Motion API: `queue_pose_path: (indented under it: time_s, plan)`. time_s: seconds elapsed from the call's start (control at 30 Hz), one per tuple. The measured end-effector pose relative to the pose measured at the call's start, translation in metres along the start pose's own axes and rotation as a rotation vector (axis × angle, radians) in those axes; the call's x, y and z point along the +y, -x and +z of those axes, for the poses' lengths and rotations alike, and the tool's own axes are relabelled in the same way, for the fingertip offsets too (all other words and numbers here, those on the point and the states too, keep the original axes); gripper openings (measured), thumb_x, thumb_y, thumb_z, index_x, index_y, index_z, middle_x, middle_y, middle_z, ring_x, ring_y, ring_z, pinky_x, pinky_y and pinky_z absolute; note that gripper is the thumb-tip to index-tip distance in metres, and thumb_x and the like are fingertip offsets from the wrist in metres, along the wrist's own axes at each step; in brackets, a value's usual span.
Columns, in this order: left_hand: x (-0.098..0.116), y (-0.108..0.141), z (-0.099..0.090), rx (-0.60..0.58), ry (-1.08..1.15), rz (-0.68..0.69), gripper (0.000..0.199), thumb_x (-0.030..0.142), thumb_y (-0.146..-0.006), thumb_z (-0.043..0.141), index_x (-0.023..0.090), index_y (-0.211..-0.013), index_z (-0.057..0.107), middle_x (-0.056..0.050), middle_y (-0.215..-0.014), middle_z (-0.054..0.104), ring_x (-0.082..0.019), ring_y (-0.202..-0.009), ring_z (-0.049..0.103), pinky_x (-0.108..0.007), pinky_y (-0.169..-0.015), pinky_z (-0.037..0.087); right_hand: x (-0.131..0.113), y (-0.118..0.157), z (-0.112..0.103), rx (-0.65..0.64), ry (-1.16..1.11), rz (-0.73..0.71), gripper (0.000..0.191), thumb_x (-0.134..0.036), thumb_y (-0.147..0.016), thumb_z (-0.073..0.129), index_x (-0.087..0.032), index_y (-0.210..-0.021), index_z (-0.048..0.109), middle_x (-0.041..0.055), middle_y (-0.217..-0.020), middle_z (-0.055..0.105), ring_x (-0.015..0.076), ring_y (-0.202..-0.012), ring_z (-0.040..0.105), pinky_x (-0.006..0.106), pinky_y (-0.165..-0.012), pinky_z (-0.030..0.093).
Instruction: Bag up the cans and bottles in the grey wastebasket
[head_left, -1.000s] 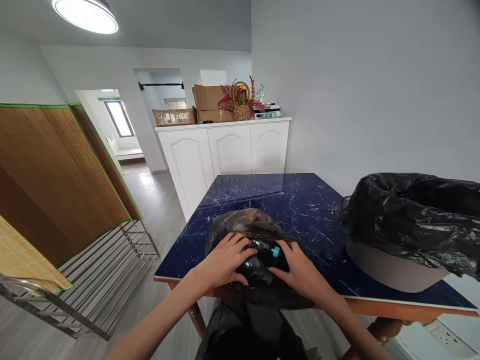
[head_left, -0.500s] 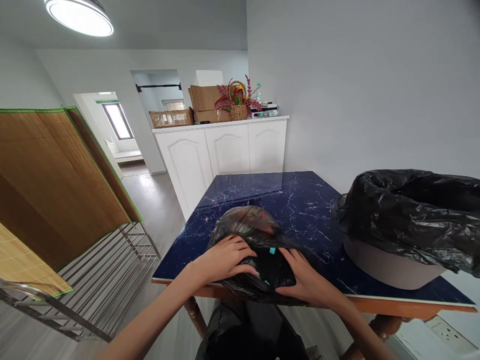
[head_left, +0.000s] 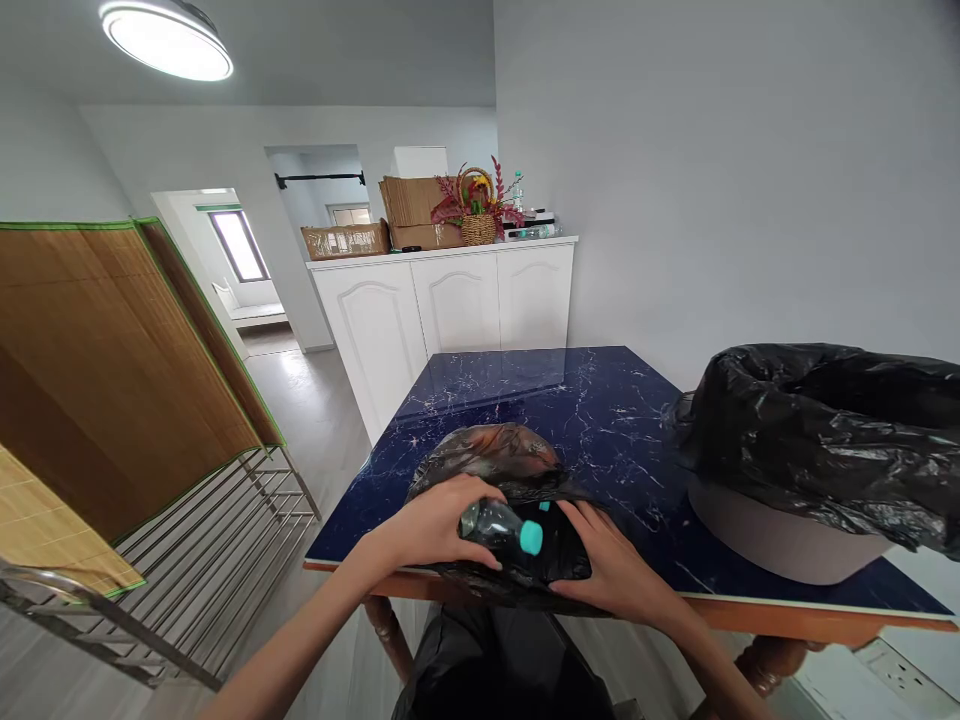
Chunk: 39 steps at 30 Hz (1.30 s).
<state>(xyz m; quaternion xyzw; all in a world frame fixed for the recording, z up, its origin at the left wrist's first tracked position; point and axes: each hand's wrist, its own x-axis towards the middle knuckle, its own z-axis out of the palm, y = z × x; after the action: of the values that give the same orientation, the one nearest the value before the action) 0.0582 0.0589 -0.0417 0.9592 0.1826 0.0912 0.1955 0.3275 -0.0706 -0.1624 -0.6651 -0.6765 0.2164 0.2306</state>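
A black plastic bag (head_left: pixel 487 455) lies on the near edge of the dark blue marbled table (head_left: pixel 600 400), its mouth turned toward me. My left hand (head_left: pixel 442 520) grips a clear plastic bottle (head_left: pixel 495 525) with a turquoise cap, at the bag's opening. The bottle lies on its side, cap pointing right. On the right of the opening, my right hand (head_left: pixel 607 550) holds the bag's edge, thumb and fingers spread around it. A second turquoise cap (head_left: pixel 544 506) shows deeper in the bag; what it belongs to is hidden.
A light-coloured bin (head_left: pixel 787 545) lined with a black bag stands on the table's right. Left is a metal rack (head_left: pixel 247 540) with a bamboo mat (head_left: pixel 112 350). Behind the table, a white cabinet (head_left: pixel 457 310) carries cardboard boxes, a flower basket (head_left: pixel 478 228) and bottles.
The capped bottle has come into view in my left hand at the bag's mouth, where only bits of turquoise showed before. My right hand stays almost in place.
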Motion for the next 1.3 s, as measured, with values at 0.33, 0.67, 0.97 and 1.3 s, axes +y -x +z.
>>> queue_pose_path:
  time_s: [0.33, 0.67, 0.97, 1.3]
  plan:
    - [-0.025, 0.016, -0.081, 1.186, 0.747, -0.103, 0.063, 0.061, -0.088, 0.081, 0.02, -0.135, 0.067, -0.014, -0.142, 0.071, -0.032, -0.137, 0.063, -0.046, -0.118, 0.048, -0.004, 0.002, -0.006, 0.037, -0.168, -0.018, 0.099, -0.069, -0.092, 0.067, -0.033, -0.172, 0.02, 0.0123, -0.176, 0.026, 0.0376, -0.16, 0.032, 0.054, -0.123, 0.042]
    - [-0.154, 0.005, -0.053, 1.277, 0.513, -0.439, 0.059, 0.049, -0.073, 0.091, 0.019, -0.115, 0.061, -0.015, -0.124, 0.073, -0.031, -0.122, 0.069, -0.051, -0.112, 0.051, -0.019, -0.038, -0.001, 0.346, 0.188, -0.055, 0.035, -0.044, -0.106, 0.053, -0.021, -0.13, 0.064, 0.0174, -0.132, 0.066, 0.0397, -0.127, 0.058, 0.057, -0.104, 0.05]
    - [-0.157, 0.007, -0.053, 1.18, 0.44, -0.573, 0.081, 0.044, -0.07, 0.094, 0.022, -0.133, 0.05, -0.02, -0.146, 0.061, -0.038, -0.145, 0.054, -0.057, -0.118, 0.045, -0.03, -0.032, -0.009, 0.301, 0.231, -0.144, 0.025, -0.042, -0.108, 0.052, -0.023, -0.096, 0.062, 0.0125, -0.104, 0.071, 0.0334, -0.108, 0.065, 0.049, -0.093, 0.053]
    - [0.029, 0.041, -0.029, 0.814, -0.057, 0.052, 0.013, 0.026, -0.104, 0.061, 0.026, -0.117, 0.064, -0.006, -0.121, 0.069, -0.023, -0.117, 0.067, -0.039, -0.107, 0.053, -0.079, 0.022, -0.044, 0.641, -0.037, -0.345, 0.023, -0.041, -0.11, 0.052, -0.028, -0.126, 0.062, 0.0081, -0.109, 0.069, 0.0227, -0.092, 0.068, 0.035, -0.079, 0.056]
